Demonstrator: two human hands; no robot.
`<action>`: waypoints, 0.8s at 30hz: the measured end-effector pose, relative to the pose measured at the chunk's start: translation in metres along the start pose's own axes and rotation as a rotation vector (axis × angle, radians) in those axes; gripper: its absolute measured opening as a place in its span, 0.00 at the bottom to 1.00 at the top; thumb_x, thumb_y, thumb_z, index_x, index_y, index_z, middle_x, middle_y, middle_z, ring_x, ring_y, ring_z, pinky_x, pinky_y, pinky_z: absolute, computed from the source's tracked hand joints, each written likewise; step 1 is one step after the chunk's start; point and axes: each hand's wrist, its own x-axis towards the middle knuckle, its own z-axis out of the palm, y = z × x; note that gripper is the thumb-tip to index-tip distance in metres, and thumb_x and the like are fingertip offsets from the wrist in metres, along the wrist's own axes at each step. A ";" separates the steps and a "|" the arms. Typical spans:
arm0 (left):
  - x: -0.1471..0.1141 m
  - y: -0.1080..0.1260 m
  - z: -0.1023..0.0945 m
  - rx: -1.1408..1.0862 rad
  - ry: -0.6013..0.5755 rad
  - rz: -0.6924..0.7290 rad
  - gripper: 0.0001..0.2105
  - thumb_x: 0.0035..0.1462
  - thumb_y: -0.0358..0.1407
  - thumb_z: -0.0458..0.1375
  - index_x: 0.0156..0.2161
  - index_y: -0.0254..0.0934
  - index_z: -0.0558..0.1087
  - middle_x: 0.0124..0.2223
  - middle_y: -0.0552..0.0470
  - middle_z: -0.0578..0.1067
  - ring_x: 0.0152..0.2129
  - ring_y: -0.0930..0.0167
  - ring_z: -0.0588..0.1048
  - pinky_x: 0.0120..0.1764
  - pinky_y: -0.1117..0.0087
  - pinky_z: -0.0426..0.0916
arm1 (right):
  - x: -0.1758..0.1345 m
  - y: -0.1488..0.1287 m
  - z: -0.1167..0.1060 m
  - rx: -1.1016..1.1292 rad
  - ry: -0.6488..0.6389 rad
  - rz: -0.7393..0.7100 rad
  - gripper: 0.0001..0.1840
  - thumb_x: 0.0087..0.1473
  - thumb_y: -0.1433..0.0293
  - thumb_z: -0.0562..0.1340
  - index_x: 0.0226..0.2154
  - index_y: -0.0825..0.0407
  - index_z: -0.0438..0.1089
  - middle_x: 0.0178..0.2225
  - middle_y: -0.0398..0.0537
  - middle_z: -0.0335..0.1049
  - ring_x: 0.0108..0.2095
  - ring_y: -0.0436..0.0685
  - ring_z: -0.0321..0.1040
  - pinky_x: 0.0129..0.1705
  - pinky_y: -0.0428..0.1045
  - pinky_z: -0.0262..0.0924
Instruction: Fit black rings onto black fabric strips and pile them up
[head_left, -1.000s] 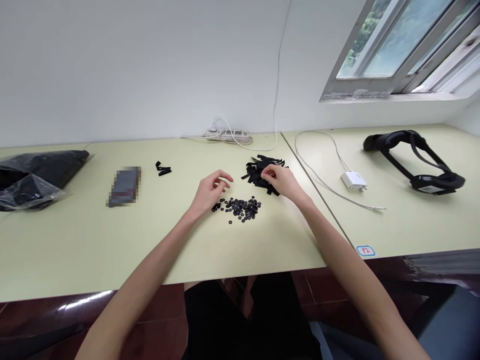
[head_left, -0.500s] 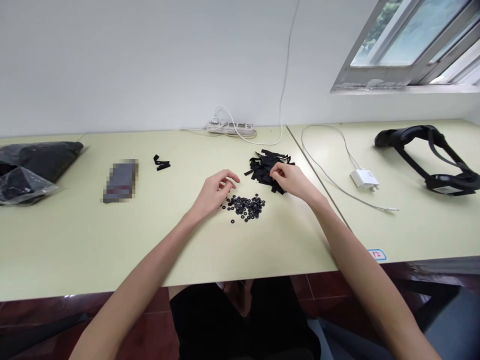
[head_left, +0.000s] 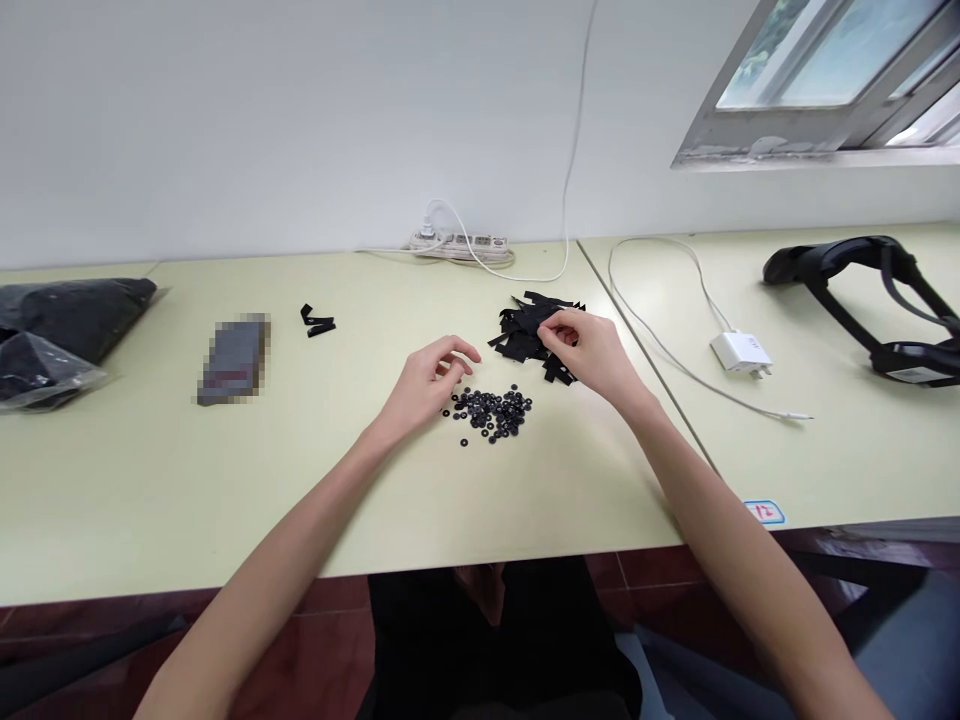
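My right hand (head_left: 589,350) is over a loose pile of short black fabric strips (head_left: 517,335). Thumb and index finger are pinched together on a strip at the pile's near right side. My left hand (head_left: 427,382) rests on the table, its fingers loosely bent, with a gap between thumb and index finger and nothing visible between them. Just right of it lies a scatter of small black round discs (head_left: 495,412), like buttons or washers, some with a pale centre. A few separate black strips (head_left: 321,326) lie farther left.
A dark blurred-out object (head_left: 234,360) and a black plastic bag (head_left: 75,330) are at left. A power strip (head_left: 459,246) sits by the wall. To the right are a white charger (head_left: 741,352) with its cable and a black headset (head_left: 870,300). A seam (head_left: 652,375) crosses the table.
My right hand has shifted slightly over the strip pile, its thumb and finger still pinched. My left hand stays beside the discs. The view has turned a little.
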 end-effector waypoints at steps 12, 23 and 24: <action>-0.001 0.000 0.003 -0.005 -0.016 -0.009 0.11 0.65 0.32 0.54 0.44 0.43 0.79 0.47 0.48 0.82 0.40 0.66 0.82 0.39 0.65 0.76 | 0.004 0.015 0.004 -0.064 0.191 -0.057 0.06 0.64 0.68 0.66 0.34 0.48 0.78 0.34 0.49 0.76 0.32 0.59 0.70 0.42 0.58 0.68; -0.003 0.014 0.009 -0.191 0.003 -0.004 0.08 0.72 0.43 0.58 0.49 0.43 0.75 0.56 0.46 0.80 0.51 0.63 0.79 0.50 0.61 0.78 | -0.012 -0.024 0.018 0.535 -0.135 0.074 0.11 0.62 0.57 0.71 0.35 0.47 0.82 0.36 0.47 0.82 0.37 0.57 0.76 0.42 0.55 0.72; -0.004 0.015 0.009 -0.244 -0.022 -0.022 0.09 0.71 0.43 0.59 0.50 0.44 0.74 0.54 0.46 0.81 0.50 0.63 0.80 0.50 0.61 0.79 | -0.015 -0.027 0.022 0.553 -0.152 0.048 0.11 0.62 0.57 0.71 0.34 0.47 0.82 0.36 0.46 0.81 0.36 0.57 0.76 0.42 0.55 0.71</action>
